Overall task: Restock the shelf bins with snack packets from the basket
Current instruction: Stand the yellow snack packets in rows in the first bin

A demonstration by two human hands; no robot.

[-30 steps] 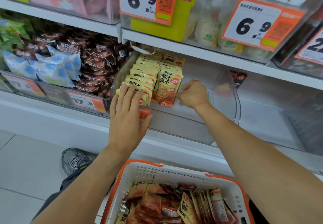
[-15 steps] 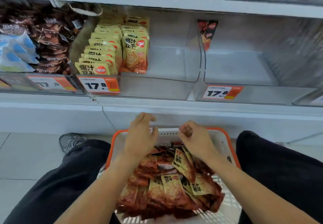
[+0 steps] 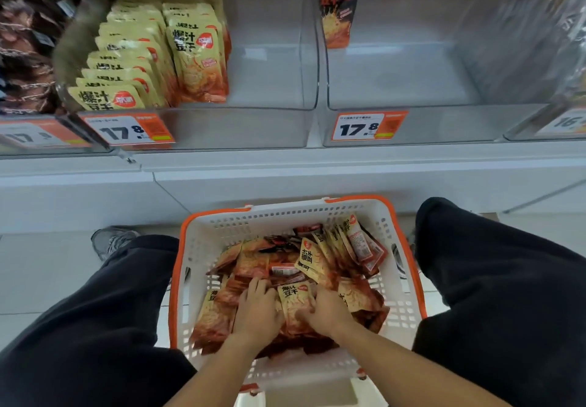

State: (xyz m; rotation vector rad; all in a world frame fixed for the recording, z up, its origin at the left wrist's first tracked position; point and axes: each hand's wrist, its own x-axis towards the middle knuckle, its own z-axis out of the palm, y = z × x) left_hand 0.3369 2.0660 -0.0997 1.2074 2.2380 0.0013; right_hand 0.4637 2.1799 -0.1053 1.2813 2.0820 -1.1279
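- Hands are working low in the basket (image 3: 196, 279), which is sitting on the floor between the person's knees so the packets lie right under the fingers
- The left hand (image 3: 258, 311) is lying knuckles-up on the heap of snack packets (image 3: 320, 260), its fingers curling down among them; whether anything is truly pinched there I cannot tell
- The right hand (image 3: 326, 310) is curling its fingers and thumb round the lower edge of a yellow packet (image 3: 293, 295) standing between the two hands, probably gathering a bundle to lift
- Above and well beyond the fingertips, the left shelf bin (image 3: 241, 127) is holding two upright rows of yellow packets with bare space to their right, likely the spot being filled
- The neighbouring bin (image 3: 444, 121) is showing only one dark packet (image 3: 337, 13) against its back wall
- Compared with half a second ago, both hands are now sitting deeper in the heap and closing on packets rather than hovering above, and the view is tilting lower
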